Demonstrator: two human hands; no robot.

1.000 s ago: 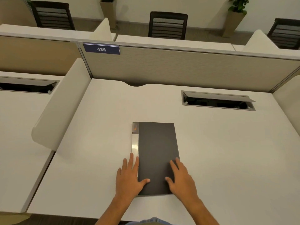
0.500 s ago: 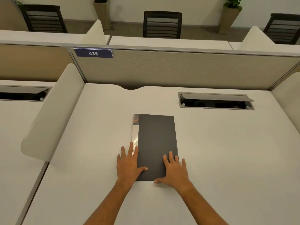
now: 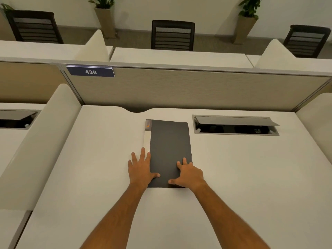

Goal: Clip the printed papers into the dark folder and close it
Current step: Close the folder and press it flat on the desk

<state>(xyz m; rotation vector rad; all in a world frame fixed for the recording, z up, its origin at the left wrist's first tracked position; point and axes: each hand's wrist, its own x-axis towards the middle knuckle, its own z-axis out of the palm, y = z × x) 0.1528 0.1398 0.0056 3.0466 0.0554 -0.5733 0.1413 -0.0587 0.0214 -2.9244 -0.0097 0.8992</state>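
While the closed dark folder (image 3: 169,151) lies mid-frame on the counter (image 3: 251,177), left hand (image 3: 140,170) and right hand (image 3: 189,175) press flat, open, on its lower corners.

White desk (image 3: 251,177); open cable hatch (image 3: 235,125); partition sign "436" (image 3: 90,71); 3 dark chairs behind; 2 potted plants.

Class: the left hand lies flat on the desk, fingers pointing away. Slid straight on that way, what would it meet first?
Probably nothing soon: the left hand would run along the dark folder's pale spine edge over bare desk, likely reaching the partition.
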